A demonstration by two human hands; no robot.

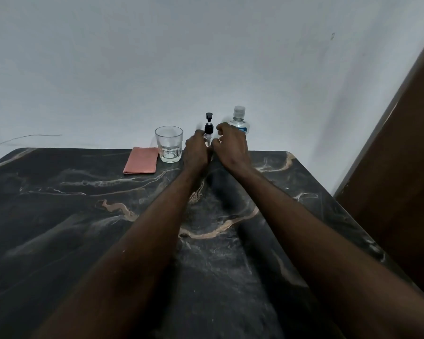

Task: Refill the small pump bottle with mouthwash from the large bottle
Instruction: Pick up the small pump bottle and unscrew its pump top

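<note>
Hands [196, 152] [230, 145] outstretched, cupped around small pump bottle [208, 129]

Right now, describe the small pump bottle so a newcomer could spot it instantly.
Look to the far edge of the dark marbled table, against the white wall. Between the clear faceted glass tumbler and the large clear capped mouthwash bottle stands the small clear pump bottle; only it has a black pump head.
</note>
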